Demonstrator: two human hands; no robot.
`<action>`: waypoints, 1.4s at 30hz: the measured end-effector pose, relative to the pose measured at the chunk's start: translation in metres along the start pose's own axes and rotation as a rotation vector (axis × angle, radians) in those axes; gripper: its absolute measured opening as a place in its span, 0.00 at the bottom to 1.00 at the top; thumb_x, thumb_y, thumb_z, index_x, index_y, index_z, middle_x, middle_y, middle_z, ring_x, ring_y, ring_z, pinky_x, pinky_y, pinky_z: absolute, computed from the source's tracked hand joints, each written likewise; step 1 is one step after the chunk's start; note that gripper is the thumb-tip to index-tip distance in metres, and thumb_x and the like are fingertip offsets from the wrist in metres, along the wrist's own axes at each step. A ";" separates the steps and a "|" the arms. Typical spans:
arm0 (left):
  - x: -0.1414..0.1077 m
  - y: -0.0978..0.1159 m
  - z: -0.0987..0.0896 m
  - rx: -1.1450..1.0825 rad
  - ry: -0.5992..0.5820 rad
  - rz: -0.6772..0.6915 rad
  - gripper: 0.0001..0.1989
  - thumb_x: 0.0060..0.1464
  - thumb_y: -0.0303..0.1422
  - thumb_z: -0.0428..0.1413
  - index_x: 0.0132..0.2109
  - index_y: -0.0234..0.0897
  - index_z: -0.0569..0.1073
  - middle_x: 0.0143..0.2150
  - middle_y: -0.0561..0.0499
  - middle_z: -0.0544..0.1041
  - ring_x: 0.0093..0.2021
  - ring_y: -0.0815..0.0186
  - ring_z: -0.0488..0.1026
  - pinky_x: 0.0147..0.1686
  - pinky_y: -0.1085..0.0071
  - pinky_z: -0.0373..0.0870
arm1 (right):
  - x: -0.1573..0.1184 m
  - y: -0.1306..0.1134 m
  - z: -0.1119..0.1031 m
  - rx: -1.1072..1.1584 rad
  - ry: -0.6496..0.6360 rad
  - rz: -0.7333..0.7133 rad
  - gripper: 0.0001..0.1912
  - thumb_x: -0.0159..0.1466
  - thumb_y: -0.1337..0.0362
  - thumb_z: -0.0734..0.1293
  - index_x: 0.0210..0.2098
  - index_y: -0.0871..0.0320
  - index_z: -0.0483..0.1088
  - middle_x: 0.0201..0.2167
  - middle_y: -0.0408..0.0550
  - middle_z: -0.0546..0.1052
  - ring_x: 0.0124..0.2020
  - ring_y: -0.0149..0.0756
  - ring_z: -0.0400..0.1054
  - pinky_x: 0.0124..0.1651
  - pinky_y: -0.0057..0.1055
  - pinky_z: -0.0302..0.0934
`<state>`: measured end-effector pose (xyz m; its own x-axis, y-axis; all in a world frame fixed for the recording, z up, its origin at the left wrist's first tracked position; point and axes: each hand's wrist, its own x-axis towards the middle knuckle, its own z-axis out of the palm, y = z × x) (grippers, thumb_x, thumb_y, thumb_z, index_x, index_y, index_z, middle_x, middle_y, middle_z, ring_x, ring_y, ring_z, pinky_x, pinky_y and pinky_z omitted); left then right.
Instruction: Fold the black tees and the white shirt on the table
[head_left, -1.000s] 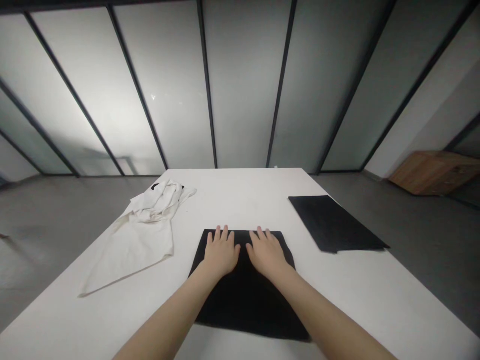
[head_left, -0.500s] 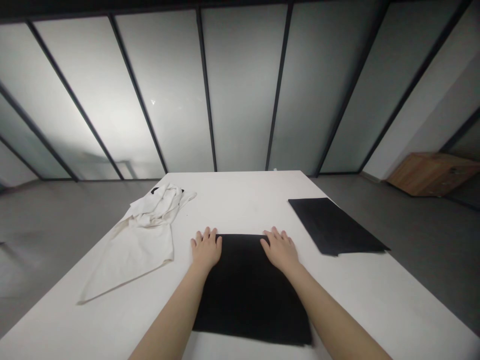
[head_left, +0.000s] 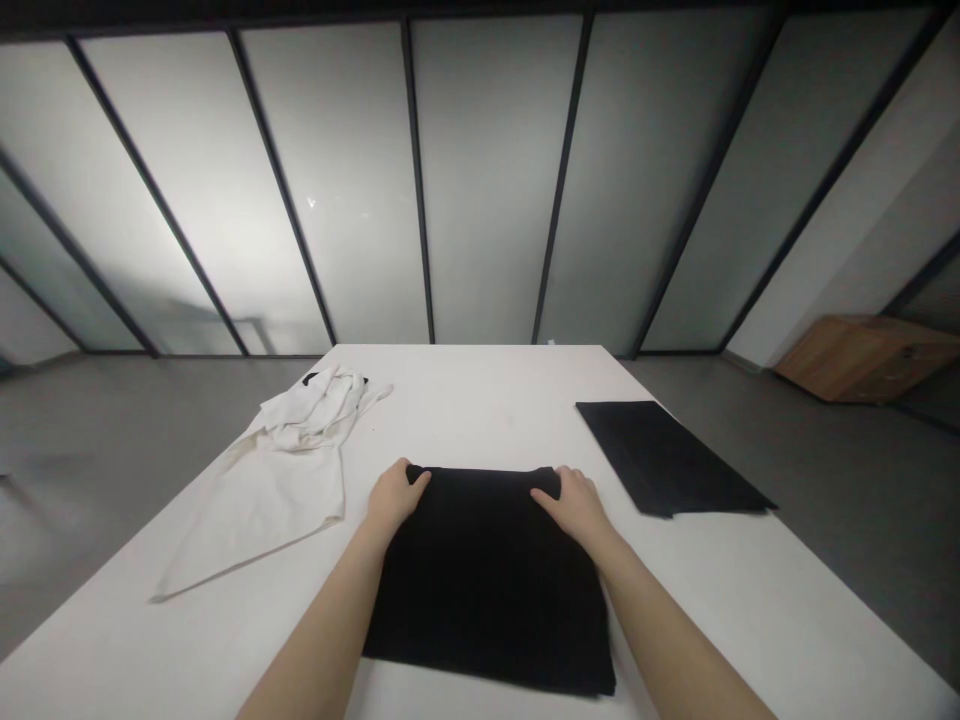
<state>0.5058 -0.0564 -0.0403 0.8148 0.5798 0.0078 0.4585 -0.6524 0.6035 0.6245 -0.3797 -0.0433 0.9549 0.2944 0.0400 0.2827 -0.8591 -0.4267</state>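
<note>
Well, the left hand (head_left: 394, 497) and right hand (head_left: 576, 503) pinch the black cloth (head_left: 487, 580) by both far corners, likely so it sits straight. White cloth (head_left: 274, 510) lies left of them.

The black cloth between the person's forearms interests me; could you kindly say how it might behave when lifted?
The black cloth will probably droop rather than stay stiff, since it bends where held at the far corners. Lying flat, it seems unlikely to roll or tip.
</note>
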 end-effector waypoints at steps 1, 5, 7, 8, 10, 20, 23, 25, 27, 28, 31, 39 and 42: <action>0.002 -0.002 -0.002 -0.059 -0.007 0.048 0.12 0.57 0.44 0.60 0.38 0.41 0.71 0.39 0.41 0.81 0.43 0.49 0.78 0.42 0.61 0.67 | 0.001 0.000 0.001 0.126 0.005 -0.004 0.18 0.63 0.54 0.73 0.46 0.57 0.70 0.47 0.60 0.79 0.51 0.54 0.74 0.55 0.44 0.65; 0.004 -0.010 -0.006 -0.443 -0.114 0.117 0.12 0.56 0.43 0.61 0.37 0.42 0.69 0.31 0.53 0.75 0.33 0.59 0.74 0.34 0.67 0.67 | -0.002 0.001 -0.003 0.790 -0.094 0.179 0.23 0.61 0.56 0.75 0.52 0.52 0.67 0.43 0.51 0.83 0.45 0.47 0.79 0.49 0.42 0.73; 0.003 -0.013 -0.007 -0.722 -0.221 0.048 0.16 0.54 0.44 0.64 0.40 0.43 0.67 0.29 0.56 0.73 0.29 0.63 0.73 0.30 0.70 0.67 | -0.005 0.001 -0.010 1.055 -0.246 0.263 0.24 0.61 0.53 0.76 0.52 0.54 0.70 0.43 0.53 0.84 0.45 0.48 0.81 0.49 0.42 0.75; 0.002 -0.015 -0.008 -0.854 -0.280 0.005 0.19 0.52 0.44 0.66 0.41 0.44 0.66 0.30 0.57 0.74 0.28 0.64 0.73 0.28 0.71 0.67 | -0.006 0.000 -0.014 1.140 -0.330 0.284 0.23 0.62 0.52 0.76 0.50 0.56 0.72 0.43 0.55 0.85 0.45 0.49 0.81 0.50 0.42 0.75; 0.003 -0.018 -0.011 -1.065 -0.390 -0.069 0.23 0.49 0.42 0.71 0.42 0.44 0.65 0.31 0.57 0.76 0.28 0.65 0.75 0.29 0.72 0.70 | -0.009 -0.001 -0.020 1.233 -0.461 0.305 0.20 0.62 0.52 0.77 0.46 0.60 0.76 0.43 0.59 0.85 0.46 0.51 0.82 0.54 0.43 0.75; 0.015 -0.031 -0.019 -1.367 -0.579 -0.148 0.20 0.51 0.28 0.71 0.49 0.40 0.73 0.39 0.49 0.82 0.35 0.62 0.81 0.36 0.70 0.77 | -0.017 -0.014 -0.027 1.423 -0.688 0.414 0.17 0.66 0.61 0.74 0.52 0.62 0.76 0.47 0.58 0.85 0.50 0.48 0.81 0.63 0.45 0.71; 0.017 -0.035 -0.018 -1.391 -0.563 -0.165 0.19 0.51 0.28 0.71 0.47 0.40 0.73 0.37 0.50 0.81 0.34 0.62 0.81 0.34 0.71 0.76 | -0.022 -0.018 -0.026 1.392 -0.762 0.467 0.19 0.66 0.58 0.75 0.52 0.62 0.76 0.45 0.58 0.85 0.48 0.48 0.82 0.62 0.46 0.71; 0.018 -0.037 -0.018 -1.405 -0.555 -0.186 0.17 0.51 0.27 0.70 0.46 0.40 0.74 0.37 0.51 0.81 0.34 0.63 0.80 0.34 0.72 0.76 | -0.023 -0.022 -0.024 1.422 -0.785 0.532 0.18 0.68 0.55 0.73 0.51 0.62 0.76 0.44 0.57 0.85 0.47 0.48 0.82 0.61 0.46 0.72; 0.020 -0.038 -0.020 -1.419 -0.552 -0.213 0.17 0.52 0.27 0.69 0.47 0.39 0.75 0.38 0.50 0.81 0.35 0.63 0.81 0.36 0.71 0.76 | -0.023 -0.026 -0.023 1.472 -0.788 0.583 0.19 0.70 0.53 0.69 0.50 0.62 0.77 0.44 0.57 0.86 0.49 0.48 0.82 0.61 0.46 0.72; 0.020 -0.039 -0.021 -1.421 -0.555 -0.226 0.16 0.53 0.26 0.69 0.48 0.39 0.75 0.39 0.49 0.81 0.36 0.63 0.81 0.38 0.71 0.77 | -0.021 -0.027 -0.023 1.490 -0.789 0.593 0.19 0.71 0.52 0.67 0.50 0.62 0.77 0.44 0.57 0.85 0.49 0.48 0.82 0.61 0.45 0.72; 0.020 -0.040 -0.023 -1.403 -0.579 -0.257 0.18 0.54 0.25 0.67 0.52 0.37 0.76 0.41 0.48 0.82 0.38 0.63 0.81 0.41 0.70 0.77 | -0.016 -0.027 -0.021 1.505 -0.828 0.576 0.20 0.72 0.51 0.66 0.49 0.62 0.77 0.45 0.57 0.85 0.49 0.47 0.82 0.61 0.44 0.72; 0.023 -0.042 -0.021 -1.398 -0.562 -0.261 0.21 0.57 0.27 0.66 0.57 0.39 0.75 0.40 0.49 0.83 0.38 0.62 0.82 0.41 0.70 0.78 | 0.012 -0.041 -0.020 1.360 -0.809 0.435 0.13 0.72 0.59 0.69 0.49 0.63 0.77 0.41 0.57 0.85 0.40 0.42 0.83 0.58 0.41 0.73; 0.023 -0.040 -0.024 -1.422 -0.653 -0.259 0.19 0.63 0.37 0.63 0.59 0.40 0.74 0.47 0.44 0.84 0.42 0.57 0.84 0.43 0.64 0.79 | 0.036 -0.041 -0.051 1.387 -0.775 0.367 0.23 0.73 0.49 0.64 0.51 0.64 0.77 0.42 0.58 0.85 0.46 0.47 0.82 0.61 0.46 0.71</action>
<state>0.4976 -0.0052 -0.0450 0.9482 0.0530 -0.3131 0.2164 0.6136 0.7594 0.6515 -0.3551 0.0218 0.5554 0.6670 -0.4967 -0.6399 -0.0386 -0.7675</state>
